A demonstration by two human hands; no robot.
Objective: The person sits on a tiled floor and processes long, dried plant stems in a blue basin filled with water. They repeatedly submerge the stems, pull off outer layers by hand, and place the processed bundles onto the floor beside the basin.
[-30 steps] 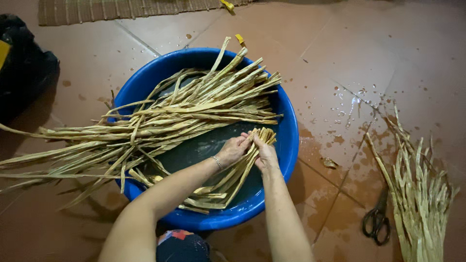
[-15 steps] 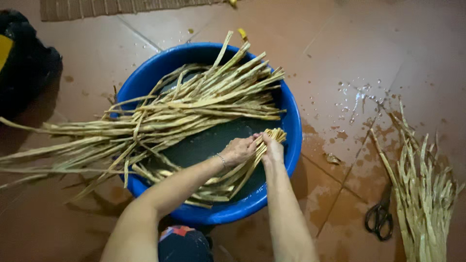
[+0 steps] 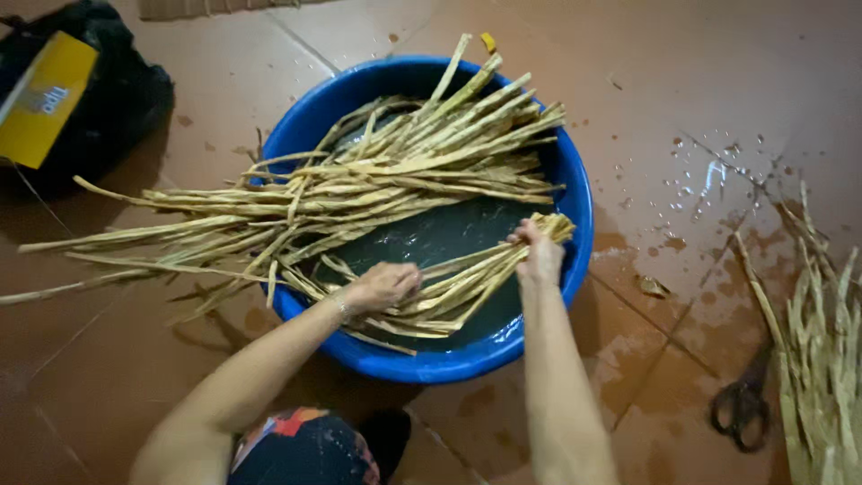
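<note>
Soaked plant strips (image 3: 467,278), a small pale yellow bundle, lie in the near part of a round blue basin (image 3: 575,180) that stands on the wet reddish tile floor (image 3: 718,108). Both hands are closed on this bundle: the left hand (image 3: 382,286) grips its near-left part, and the right hand (image 3: 541,256) holds the end at the right, close to the basin rim. The two forearms come in from the near edge and open away from each other, so the bundle is stretched between the hands just above the dark water (image 3: 449,235). A much bigger sheaf of long strips (image 3: 359,184) rests across the far part of the basin, and its thin ends hang out over the left rim onto the floor. I think some risks exist here. Wet strips are slippery, so a few may slide out of the grip and fall back. If the small bundle is lifted too near the big sheaf, loose ends could tangle. Water may also splash over the rim, and the floor is already wet. Black scissors (image 3: 742,404) and another pile of dry strips (image 3: 822,359) lie at the right, well apart from the basin.
</note>
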